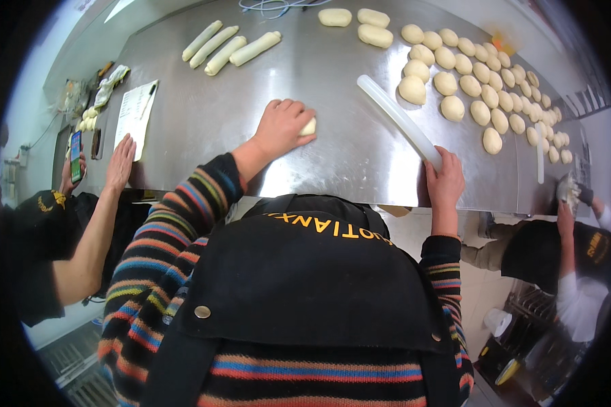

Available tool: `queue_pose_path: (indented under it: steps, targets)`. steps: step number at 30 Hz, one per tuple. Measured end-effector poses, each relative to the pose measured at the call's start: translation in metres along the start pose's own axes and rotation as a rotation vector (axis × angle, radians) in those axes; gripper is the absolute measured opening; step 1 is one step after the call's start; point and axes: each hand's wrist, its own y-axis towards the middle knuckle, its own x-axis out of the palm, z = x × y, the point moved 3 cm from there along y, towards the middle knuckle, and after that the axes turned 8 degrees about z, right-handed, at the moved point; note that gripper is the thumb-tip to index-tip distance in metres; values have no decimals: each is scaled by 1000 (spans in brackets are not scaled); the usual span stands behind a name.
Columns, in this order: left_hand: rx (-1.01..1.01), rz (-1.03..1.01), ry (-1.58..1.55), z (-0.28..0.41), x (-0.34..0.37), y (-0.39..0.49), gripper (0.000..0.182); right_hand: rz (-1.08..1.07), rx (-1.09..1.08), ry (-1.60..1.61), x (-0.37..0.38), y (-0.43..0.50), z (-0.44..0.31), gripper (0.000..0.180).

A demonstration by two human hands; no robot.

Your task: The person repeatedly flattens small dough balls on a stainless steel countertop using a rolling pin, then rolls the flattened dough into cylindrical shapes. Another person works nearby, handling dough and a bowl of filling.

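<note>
My left hand [282, 122] is cupped over a small piece of dough [308, 127] on the steel worktable [331, 163]. Most of that dough is hidden under the fingers. In my right hand [445, 178] is the near end of a translucent white plastic rolling pin [397, 114], which slants away to the upper left. Beyond the pin lie many round dough balls [450, 108] in rows. Three oblong dough pieces [375, 36] are at the far side. Several rolled dough logs [225, 56] rest side by side at the far left.
At the left, a co-worker's hand [119, 163] touches a written sheet [136, 114] with a pen on it; their other hand holds a phone [76, 157]. Another co-worker [565, 239] stands far right, near a second rolling pin [539, 155]. A pale cable [280, 7] lies at the far edge.
</note>
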Motion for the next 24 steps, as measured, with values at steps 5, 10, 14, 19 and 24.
queue_pose_path:
  steps: [5, 10, 14, 19, 24]
  targets:
    - [-132, -112, 42, -6, 10, 14, 46, -3, 6, -22, 0, -2, -2, 38]
    - [-11, -4, -45, 13, -8, -16, 51, -11, -14, -55, 4, -2, 3, 38]
    - [-107, 136, -74, 10, -19, -28, 48, -1, -38, -40, 6, 6, 9, 40]
    - [-856, 330, -672, -25, -34, -56, 31, 187, -126, -48, 5, 26, -18, 41]
    - [-933, 242, -816, -26, -33, -68, 30, -272, 124, 653, 53, 29, -111, 36]
